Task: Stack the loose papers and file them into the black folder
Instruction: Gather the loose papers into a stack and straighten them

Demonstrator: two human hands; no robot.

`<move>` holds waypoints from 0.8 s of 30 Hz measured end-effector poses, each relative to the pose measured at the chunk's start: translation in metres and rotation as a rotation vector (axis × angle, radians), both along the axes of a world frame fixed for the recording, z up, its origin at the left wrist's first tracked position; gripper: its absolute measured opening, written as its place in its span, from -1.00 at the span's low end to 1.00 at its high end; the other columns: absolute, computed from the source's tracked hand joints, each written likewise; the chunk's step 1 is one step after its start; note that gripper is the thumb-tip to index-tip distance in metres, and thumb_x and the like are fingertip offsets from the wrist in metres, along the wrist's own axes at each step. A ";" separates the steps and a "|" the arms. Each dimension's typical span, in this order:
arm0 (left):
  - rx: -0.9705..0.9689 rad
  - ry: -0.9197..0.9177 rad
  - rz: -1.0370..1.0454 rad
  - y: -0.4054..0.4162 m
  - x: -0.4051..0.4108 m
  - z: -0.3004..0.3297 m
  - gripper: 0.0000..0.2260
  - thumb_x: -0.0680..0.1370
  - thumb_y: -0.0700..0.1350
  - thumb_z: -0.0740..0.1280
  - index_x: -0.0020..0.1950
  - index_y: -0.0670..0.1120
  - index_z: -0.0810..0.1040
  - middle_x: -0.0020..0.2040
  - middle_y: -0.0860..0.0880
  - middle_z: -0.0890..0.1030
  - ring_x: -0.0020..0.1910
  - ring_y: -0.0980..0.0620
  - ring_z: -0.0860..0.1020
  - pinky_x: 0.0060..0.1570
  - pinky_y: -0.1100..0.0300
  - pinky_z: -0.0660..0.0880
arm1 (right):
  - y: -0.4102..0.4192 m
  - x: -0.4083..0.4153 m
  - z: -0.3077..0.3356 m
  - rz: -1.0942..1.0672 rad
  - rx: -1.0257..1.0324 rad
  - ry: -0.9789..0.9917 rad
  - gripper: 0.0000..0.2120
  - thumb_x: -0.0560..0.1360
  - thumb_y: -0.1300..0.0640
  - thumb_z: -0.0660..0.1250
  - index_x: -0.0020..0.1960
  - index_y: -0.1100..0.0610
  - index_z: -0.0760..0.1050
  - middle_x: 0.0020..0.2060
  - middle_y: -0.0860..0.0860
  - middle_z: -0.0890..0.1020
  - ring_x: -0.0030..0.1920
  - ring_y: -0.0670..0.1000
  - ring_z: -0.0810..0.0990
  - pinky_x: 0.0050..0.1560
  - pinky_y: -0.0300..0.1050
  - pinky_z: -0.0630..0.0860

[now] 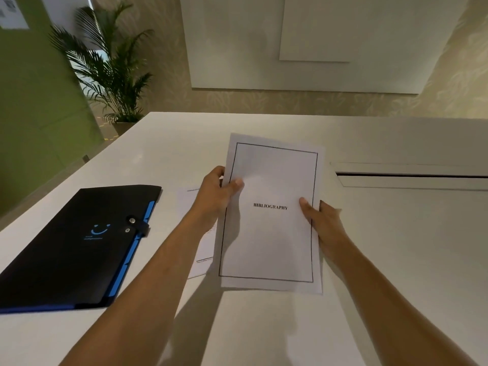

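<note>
- Nearest to me, my two bare forearms reach out over the white table (264, 334), casting soft shadows on its surface.
- Left of my arms, the black folder (71, 247) lies flat on the table, closed, with blue tabs along its right edge, a snap strap and a small blue smile mark on the cover; it is well apart from my hands.
- Between my hands I hold the stack of papers (269, 233), lifted and tilted toward me; the top sheet has a thin black border and the word "BIBLIOGRAPHY" in the middle.
- My right hand (326, 223) grips the stack's right edge, thumb on the front, fingers hidden behind.
- My left hand (215, 192) pinches the stack's left edge higher up, thumb pressed on the front.
- Under my left wrist, another loose sheet (203, 249) lies flat on the table, partly hidden by the stack and my arm.
- Farther right, a long slot (412, 175) is cut into the tabletop.
- Beyond the table's far left corner stands a potted palm (113, 72) against the patterned wall.
</note>
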State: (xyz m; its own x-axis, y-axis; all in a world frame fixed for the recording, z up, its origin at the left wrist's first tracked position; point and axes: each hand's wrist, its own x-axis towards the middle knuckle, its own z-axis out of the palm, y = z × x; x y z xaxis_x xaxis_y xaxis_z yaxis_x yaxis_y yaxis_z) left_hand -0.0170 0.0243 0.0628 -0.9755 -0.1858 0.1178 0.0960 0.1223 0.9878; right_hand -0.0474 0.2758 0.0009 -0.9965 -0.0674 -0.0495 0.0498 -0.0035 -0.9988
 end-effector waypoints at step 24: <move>-0.488 -0.601 0.573 -0.032 -0.024 -0.050 -0.22 0.39 0.10 0.49 0.43 -0.18 0.19 0.33 -0.26 0.36 0.29 -0.22 0.36 0.21 -0.08 0.39 | -0.018 -0.044 -0.017 -0.151 0.594 -0.098 -0.93 0.47 0.03 0.36 -0.09 -0.01 0.49 -0.26 -0.02 0.63 -0.29 0.03 0.63 -0.08 0.02 0.62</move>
